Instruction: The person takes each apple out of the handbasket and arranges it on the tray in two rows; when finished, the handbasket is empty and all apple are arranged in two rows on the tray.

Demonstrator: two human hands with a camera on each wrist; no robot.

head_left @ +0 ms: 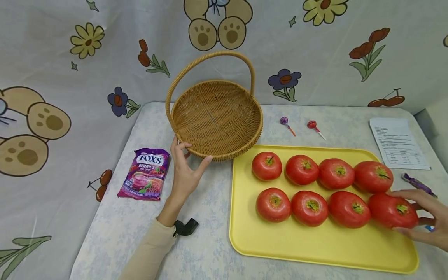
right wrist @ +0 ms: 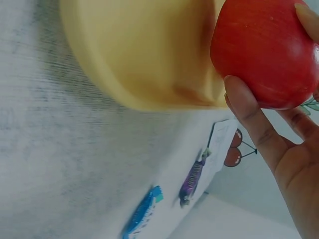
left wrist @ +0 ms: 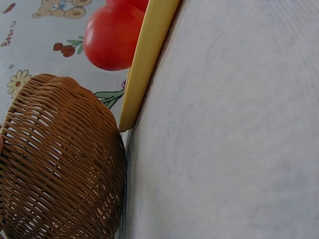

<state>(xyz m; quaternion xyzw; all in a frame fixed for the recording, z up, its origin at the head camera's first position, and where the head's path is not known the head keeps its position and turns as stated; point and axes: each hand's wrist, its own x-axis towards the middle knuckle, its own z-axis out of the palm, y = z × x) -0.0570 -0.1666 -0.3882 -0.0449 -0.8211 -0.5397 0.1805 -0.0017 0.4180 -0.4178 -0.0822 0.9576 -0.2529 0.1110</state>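
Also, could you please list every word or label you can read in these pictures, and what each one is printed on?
"FOX'S" on the purple candy bag.
"BERRIES" below it on the same bag; the smaller print there is too blurred to read.
Printed sheet: text too small to read.
Candy wrappers: no legible text.

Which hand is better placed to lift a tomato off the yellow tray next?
The right hand. Its fingers already wrap the red tomato at the right end of the near row on the yellow plastic tray. The left hand is holding the rim of the woven wicker basket.
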